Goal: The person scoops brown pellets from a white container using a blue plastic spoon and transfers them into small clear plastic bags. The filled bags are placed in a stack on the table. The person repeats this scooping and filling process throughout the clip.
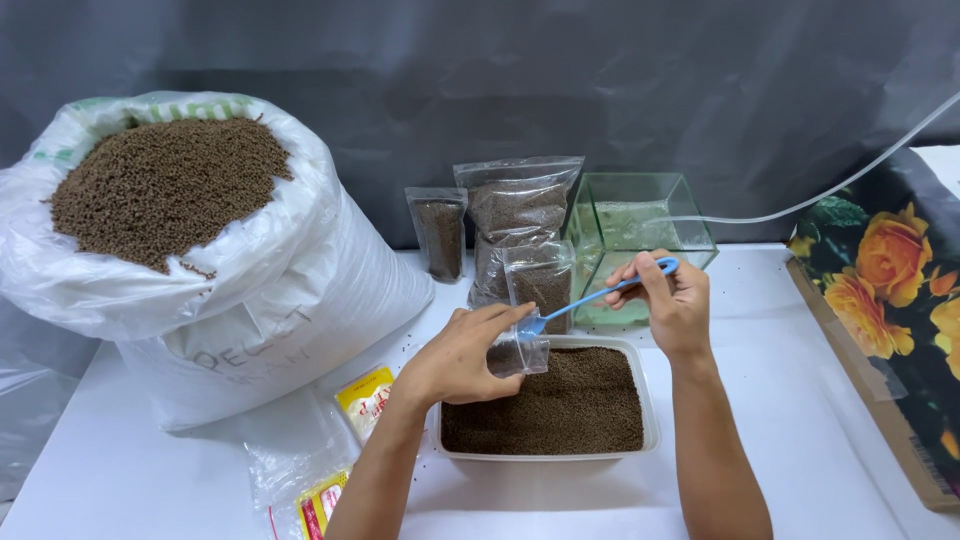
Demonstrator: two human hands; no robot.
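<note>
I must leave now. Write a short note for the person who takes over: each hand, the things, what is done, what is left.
Left hand holds a small clear pouch above the white tray of brown pellets.
Right hand holds a blue scoop, tip at the pouch mouth.
Done: three filled pouches stand behind the tray.
Left: this pouch looks nearly empty; the big sack remains full.

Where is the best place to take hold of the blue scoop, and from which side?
Probably at the handle's far end of the blue scoop, from the right: the bowl end sits at the small clear bag, and the right hand pinches it there.
</note>
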